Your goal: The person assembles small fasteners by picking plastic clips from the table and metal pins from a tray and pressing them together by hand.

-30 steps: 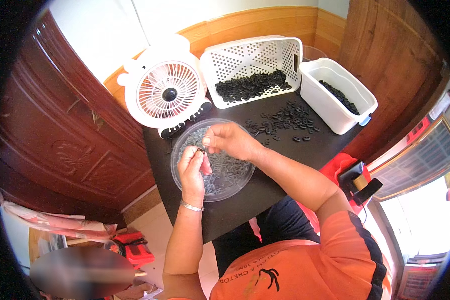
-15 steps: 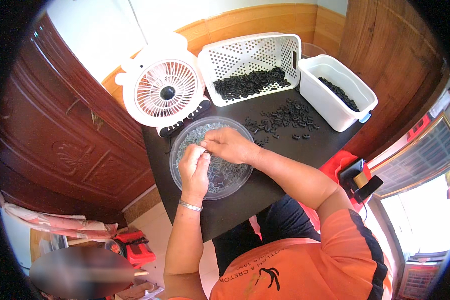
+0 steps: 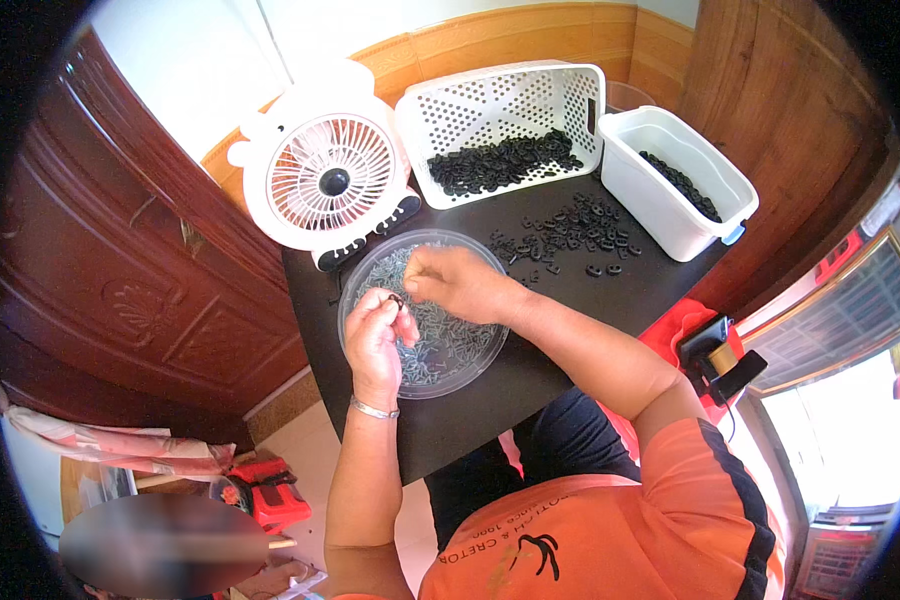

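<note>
now the left hand point(image 3: 378, 335) has lifted, fingers clamped on a small black ring point(image 3: 395, 300), meeting the right hand point(image 3: 457, 283), whose fingertips stay pinched together over the clear dish point(image 3: 470, 362) of screws.

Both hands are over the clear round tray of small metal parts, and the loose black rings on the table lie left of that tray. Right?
Not quite. In the head view the loose black rings lie right of the clear round tray, toward the white tub. Both the left hand and right hand are over the tray.
</note>
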`<state>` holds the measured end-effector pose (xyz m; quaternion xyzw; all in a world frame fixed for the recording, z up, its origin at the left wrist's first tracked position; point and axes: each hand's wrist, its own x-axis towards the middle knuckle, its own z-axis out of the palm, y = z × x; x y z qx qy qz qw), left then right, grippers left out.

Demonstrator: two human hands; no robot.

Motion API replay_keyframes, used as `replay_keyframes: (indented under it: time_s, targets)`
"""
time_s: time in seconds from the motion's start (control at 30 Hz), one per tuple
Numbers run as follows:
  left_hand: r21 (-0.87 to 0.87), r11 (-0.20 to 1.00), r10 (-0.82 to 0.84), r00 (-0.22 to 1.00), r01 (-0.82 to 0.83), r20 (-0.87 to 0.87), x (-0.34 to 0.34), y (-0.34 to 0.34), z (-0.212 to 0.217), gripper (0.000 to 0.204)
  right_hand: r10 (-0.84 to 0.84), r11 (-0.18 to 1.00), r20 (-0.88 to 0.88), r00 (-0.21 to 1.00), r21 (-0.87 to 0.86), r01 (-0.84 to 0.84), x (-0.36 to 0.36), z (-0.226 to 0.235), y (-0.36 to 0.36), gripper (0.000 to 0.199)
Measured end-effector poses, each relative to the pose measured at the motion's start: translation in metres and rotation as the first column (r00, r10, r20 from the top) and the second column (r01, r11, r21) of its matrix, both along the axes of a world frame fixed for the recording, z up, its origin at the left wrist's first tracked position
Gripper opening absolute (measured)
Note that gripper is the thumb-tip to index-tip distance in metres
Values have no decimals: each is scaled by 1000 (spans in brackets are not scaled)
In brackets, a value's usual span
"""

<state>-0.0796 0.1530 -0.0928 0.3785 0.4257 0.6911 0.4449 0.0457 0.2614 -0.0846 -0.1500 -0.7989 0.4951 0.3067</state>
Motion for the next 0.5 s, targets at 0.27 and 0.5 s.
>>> replay_keyframes:
  time_s: [0.27,0.5]
  targets:
    - [-54,994,80,974,-94,-211,3,-1,1,14,119,982,-107,987,-131,-133,11,14,6,11]
    - [-29,992,102,934,-119,-341,3,-1,-1,16,48,993,-20,999,109,-46,15,21,4,8]
